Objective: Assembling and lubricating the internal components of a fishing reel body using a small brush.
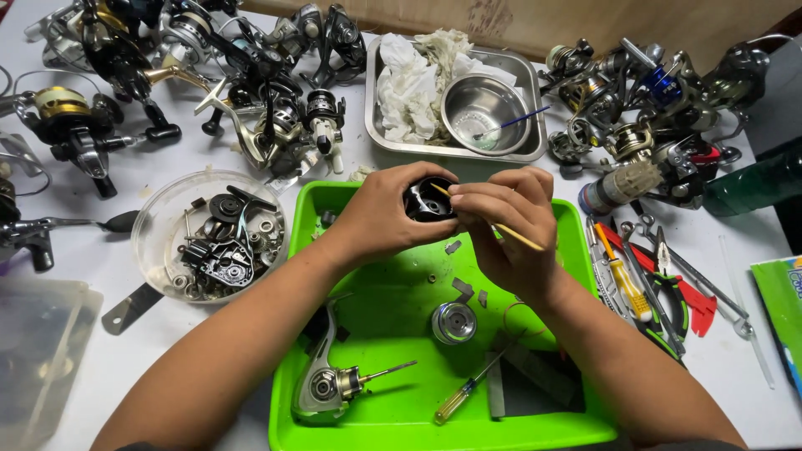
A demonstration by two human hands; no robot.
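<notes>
My left hand [380, 215] grips a small black reel part [428, 200] above the far end of the green tray [568, 250]. A thin wooden stick [522, 239] is pinched in my right hand [505, 225], its tip touching the black part. Below my hands in the tray lie a silver spool [454, 322], a partly stripped silver reel body [327, 384] with a bare shaft, and a yellow-handled screwdriver [464, 394].
A round clear bowl [159, 219] of small black reel parts sits left of the tray. Behind it stands a steel tray [528, 100] with white rags and a steel bowl. Many fishing reels crowd the back left and right. Pliers and tools [660, 284] lie right.
</notes>
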